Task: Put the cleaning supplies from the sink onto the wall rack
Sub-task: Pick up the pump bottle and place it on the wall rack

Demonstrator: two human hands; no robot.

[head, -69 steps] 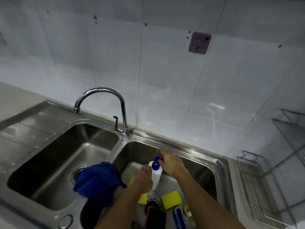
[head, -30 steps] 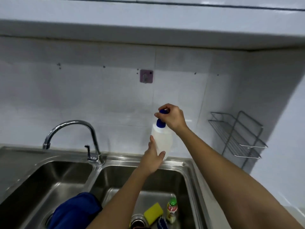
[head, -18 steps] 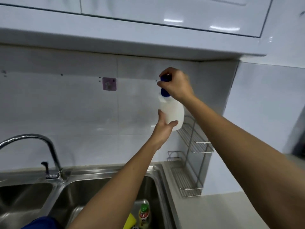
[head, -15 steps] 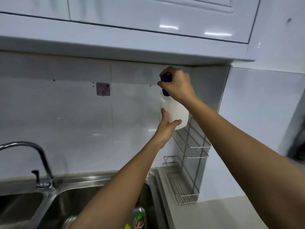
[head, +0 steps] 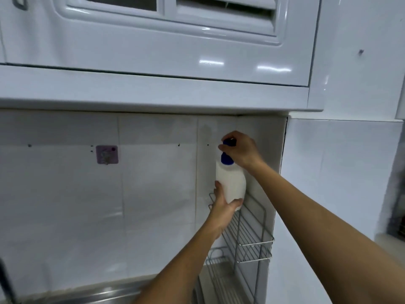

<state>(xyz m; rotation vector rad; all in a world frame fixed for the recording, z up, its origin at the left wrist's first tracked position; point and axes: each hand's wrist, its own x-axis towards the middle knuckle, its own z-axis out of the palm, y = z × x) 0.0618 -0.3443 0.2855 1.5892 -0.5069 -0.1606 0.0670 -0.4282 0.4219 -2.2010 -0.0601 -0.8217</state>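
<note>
A white plastic bottle (head: 230, 183) with a blue cap is held upright in the air against the tiled wall corner. My right hand (head: 242, 150) grips its blue cap from above. My left hand (head: 223, 207) cups its base from below. The bottle's bottom hangs at the back end of the upper shelf of the wire wall rack (head: 247, 229), and I cannot tell whether it touches the wires. A lower shelf of the rack (head: 221, 275) sits near the counter. The sink's contents are out of view.
The steel sink rim (head: 105, 292) shows at the bottom edge, with a sliver of the tap (head: 6, 281) at far left. A purple adhesive hook (head: 107, 154) is stuck on the wall tiles. White overhead cabinets (head: 153, 51) hang close above.
Both hands lifted the bottle out of the sink and carried it up and right to the rack's upper shelf. My view rose, and the sink dropped almost out of sight.
</note>
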